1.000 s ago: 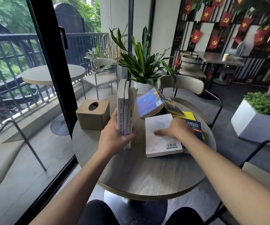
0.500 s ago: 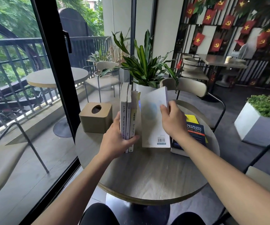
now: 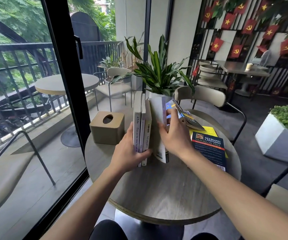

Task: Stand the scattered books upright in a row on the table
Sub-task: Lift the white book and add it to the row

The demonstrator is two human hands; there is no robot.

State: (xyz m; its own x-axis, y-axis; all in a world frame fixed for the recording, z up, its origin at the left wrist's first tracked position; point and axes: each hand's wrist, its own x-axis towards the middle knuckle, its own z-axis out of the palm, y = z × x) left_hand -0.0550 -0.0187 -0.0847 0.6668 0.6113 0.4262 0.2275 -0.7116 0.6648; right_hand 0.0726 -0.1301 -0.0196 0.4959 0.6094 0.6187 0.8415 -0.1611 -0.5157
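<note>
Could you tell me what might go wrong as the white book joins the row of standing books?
1. The white book leans, held by the right hand; released early, it may topple.
2. The three upright books rest only against the left hand; a push could tip them leftward.
3. The open blue book behind might be knocked.

The round worktop (image 3: 165, 191) looks like matt grey wood with visible grain and a paler layered edge. Left of the fingers (image 3: 160, 127), a tissue box (image 3: 107, 129) has a smooth, matt tan finish. The upright books (image 3: 142, 125) show matt paper covers. Right of the fingers, the dark blue book (image 3: 209, 148) has a slightly glossy cover.
</note>
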